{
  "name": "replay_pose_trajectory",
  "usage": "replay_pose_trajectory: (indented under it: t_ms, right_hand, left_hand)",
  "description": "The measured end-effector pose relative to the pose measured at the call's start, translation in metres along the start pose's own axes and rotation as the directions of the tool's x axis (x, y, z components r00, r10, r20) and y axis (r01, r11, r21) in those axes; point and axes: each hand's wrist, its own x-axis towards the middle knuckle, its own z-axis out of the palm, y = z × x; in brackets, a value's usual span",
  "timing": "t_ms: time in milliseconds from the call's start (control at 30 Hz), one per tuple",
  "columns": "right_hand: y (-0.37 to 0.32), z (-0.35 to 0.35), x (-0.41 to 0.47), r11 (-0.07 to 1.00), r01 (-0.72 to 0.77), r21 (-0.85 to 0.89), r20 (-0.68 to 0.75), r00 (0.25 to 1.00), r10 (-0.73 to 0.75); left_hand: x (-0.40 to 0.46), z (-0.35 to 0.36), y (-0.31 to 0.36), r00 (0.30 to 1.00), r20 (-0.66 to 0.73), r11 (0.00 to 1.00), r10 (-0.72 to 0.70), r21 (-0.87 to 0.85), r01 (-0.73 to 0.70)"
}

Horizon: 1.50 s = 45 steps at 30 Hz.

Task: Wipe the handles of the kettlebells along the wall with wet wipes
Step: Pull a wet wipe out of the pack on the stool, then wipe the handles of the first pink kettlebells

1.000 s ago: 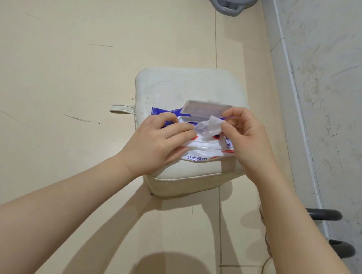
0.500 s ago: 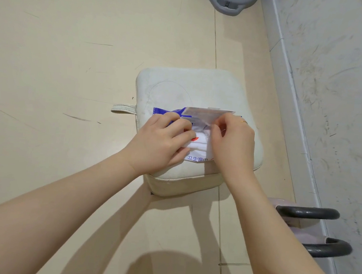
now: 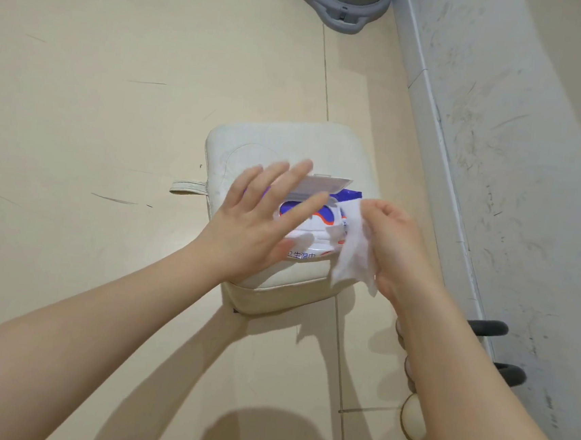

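Kettlebell handles point(image 3: 488, 327) show at lower right of the frame, two dark, rounded, matte bars poking out from behind my right forearm, long axes running roughly left-right toward the wall point(image 3: 535, 172); the lower handle point(image 3: 510, 374) sits just below the first. Bodies mostly hidden, pale rounded shapes only.

Wet wipe point(image 3: 355, 247) is centre-right: thin white sheet, soft, crumpled, hanging with its long axis running up-down, lower edge draping past the stool's front edge. My right hand point(image 3: 395, 244) pinches it, fingers curled round its upper part.

Wipes pack point(image 3: 316, 229) lies flat on the stool point(image 3: 289, 141), long axis left-right; glossy white plastic with blue and red print, and its rigid white flip lid point(image 3: 324, 184) stands up, hinged at the far side. My left hand point(image 3: 261, 217) is over the pack with fingers straight and spread, pointing to upper right; cannot tell if the palm actually presses it.

Stool is a squarish cream cushion, rounded corners, leather-like, a small strap loop point(image 3: 187, 186) on its left side. Floor point(image 3: 99, 95) is beige glossy tile with scuffs. Grey plastic rounded base point(image 3: 338, 8) at top centre. Wall is scuffed pale grey with a skirting strip.
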Motion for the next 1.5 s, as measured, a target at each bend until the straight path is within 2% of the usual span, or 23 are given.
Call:
replay_pose_trajectory:
  t_ms: [100, 167, 233, 333, 367, 433, 467, 500, 533, 600, 633, 667, 800, 900, 1000, 1100, 1167, 1267, 1333, 1400, 1467, 1500]
  right_hand:
    - [0.007, -0.001, -0.005, 1.000, -0.005, 0.012, 0.080, 0.997, 0.004]
    - [0.011, -0.002, -0.008, 0.996, -0.038, 0.086, 0.134, 0.991, 0.026]
    - [0.018, -0.006, -0.009, 0.995, -0.049, 0.090, 0.125, 0.992, 0.038]
    - [0.025, -0.014, -0.014, 0.998, -0.031, 0.061, 0.101, 0.995, 0.025]
    - [0.028, -0.017, -0.017, 0.996, -0.031, 0.078, 0.102, 0.995, 0.023]
    - [0.034, -0.026, -0.025, 0.991, -0.031, 0.133, 0.097, 0.995, 0.018]
    - [0.036, -0.031, -0.030, 0.987, -0.025, 0.161, 0.092, 0.996, 0.010]
    - [0.039, -0.037, -0.034, 0.980, -0.020, 0.197, 0.087, 0.996, 0.003]
    - [0.043, -0.044, -0.039, 0.971, -0.020, 0.240, 0.092, 0.996, -0.002]
    - [0.050, -0.061, -0.048, 0.951, -0.037, 0.308, 0.139, 0.990, -0.006]
    - [0.053, -0.070, -0.053, 0.948, -0.054, 0.315, 0.168, 0.986, 0.000]
    - [0.058, -0.081, -0.057, 0.949, -0.066, 0.308, 0.187, 0.982, 0.008]
    - [0.080, -0.123, -0.066, 0.929, -0.063, 0.365, 0.158, 0.987, 0.005]
    - [0.100, -0.152, -0.066, 0.839, -0.122, 0.530, 0.182, 0.983, 0.028]
    - [0.125, -0.172, -0.068, 0.696, -0.183, 0.694, 0.248, 0.969, 0.007]
    - [0.143, -0.184, -0.073, 0.609, -0.218, 0.763, 0.325, 0.943, -0.071]
    - [0.152, -0.190, -0.075, 0.609, -0.261, 0.749, 0.374, 0.925, -0.063]
    - [0.165, -0.198, -0.073, 0.670, -0.374, 0.641, 0.383, 0.913, 0.143]
    - [0.172, -0.204, -0.072, 0.658, -0.394, 0.641, 0.355, 0.913, 0.201]
    - [0.176, -0.212, -0.069, 0.603, -0.298, 0.740, 0.285, 0.951, 0.121]
    - [0.175, -0.220, -0.066, 0.510, -0.205, 0.835, 0.217, 0.976, 0.036]
    - [0.174, -0.223, -0.064, 0.474, -0.176, 0.863, 0.187, 0.982, 0.025]
  left_hand:
    - [0.013, -0.004, 0.005, 0.989, 0.132, 0.997, -0.072, -0.024, 0.076]
    - [0.008, 0.001, 0.009, 0.985, 0.169, 1.000, 0.028, 0.009, -0.030]
    - [-0.002, 0.005, 0.012, 0.974, 0.205, 0.993, 0.098, 0.040, -0.108]
    - [0.000, 0.000, 0.019, 0.943, 0.328, 0.995, 0.051, 0.066, -0.077]
    - [0.002, -0.003, 0.021, 0.946, 0.322, 0.998, 0.043, 0.018, -0.052]
    - [0.007, -0.013, 0.032, 0.941, 0.339, 0.961, 0.024, -0.267, 0.072]
    - [0.011, -0.023, 0.042, 0.915, 0.402, 0.879, -0.008, -0.434, 0.198]
    - [0.014, -0.033, 0.055, 0.863, 0.501, 0.745, -0.067, -0.550, 0.377]
    - [0.017, -0.041, 0.068, 0.775, 0.620, 0.573, -0.122, -0.594, 0.565]
    - [0.020, -0.048, 0.093, 0.527, 0.845, 0.142, -0.096, -0.512, 0.847]
    - [0.022, -0.045, 0.102, 0.465, 0.885, 0.007, -0.034, -0.465, 0.885]
    - [0.022, -0.039, 0.110, 0.458, 0.889, -0.034, 0.014, -0.457, 0.889]
    - [0.023, -0.023, 0.131, 0.414, 0.903, -0.027, 0.116, -0.414, 0.910]
    - [0.028, -0.015, 0.146, 0.380, 0.901, -0.024, 0.211, -0.384, 0.923]
    - [0.033, -0.001, 0.160, 0.394, 0.884, -0.180, 0.252, -0.357, 0.917]
    - [0.040, 0.014, 0.181, 0.384, 0.873, -0.274, 0.301, -0.306, 0.912]
    - [0.048, 0.023, 0.195, 0.370, 0.884, -0.350, 0.287, -0.263, 0.899]
    - [0.057, 0.038, 0.216, 0.357, 0.910, -0.450, 0.211, -0.233, 0.862]
    - [0.061, 0.045, 0.229, 0.337, 0.929, -0.450, 0.150, -0.240, 0.860]
    - [0.061, 0.052, 0.240, 0.281, 0.956, -0.433, 0.086, -0.218, 0.875]
    - [0.057, 0.062, 0.250, 0.199, 0.980, -0.363, 0.014, -0.180, 0.914]
    - [0.054, 0.067, 0.255, 0.158, 0.987, -0.285, -0.024, -0.158, 0.945]
